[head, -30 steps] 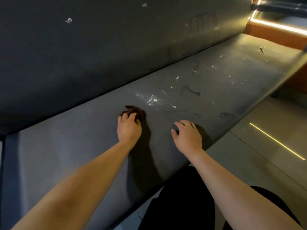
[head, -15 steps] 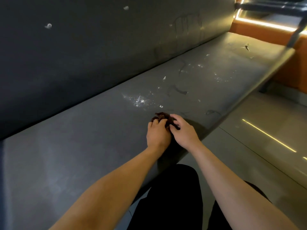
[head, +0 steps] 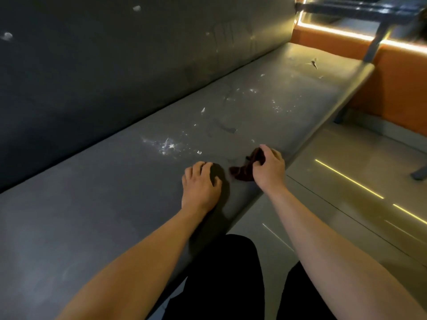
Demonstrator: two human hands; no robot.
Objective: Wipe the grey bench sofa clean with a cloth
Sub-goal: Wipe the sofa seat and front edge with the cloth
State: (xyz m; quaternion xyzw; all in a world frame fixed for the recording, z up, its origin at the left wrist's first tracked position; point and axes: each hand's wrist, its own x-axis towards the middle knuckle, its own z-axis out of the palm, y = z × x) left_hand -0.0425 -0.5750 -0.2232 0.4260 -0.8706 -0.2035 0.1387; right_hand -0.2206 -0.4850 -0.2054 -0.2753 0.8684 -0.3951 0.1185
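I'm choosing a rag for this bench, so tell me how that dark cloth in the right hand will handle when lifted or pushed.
Probably floppy: the dark cloth trails crumpled from the right hand rather than holding shape. Likely light, since curled fingers alone hold it. It should drag, not roll, across the grey bench seat.

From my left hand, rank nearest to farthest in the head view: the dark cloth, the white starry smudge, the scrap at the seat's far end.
From the left hand:
1. dark cloth, just right, gripped by the right hand.
2. white starry smudge, ahead and slightly left.
3. scrap, far off, ahead-right.
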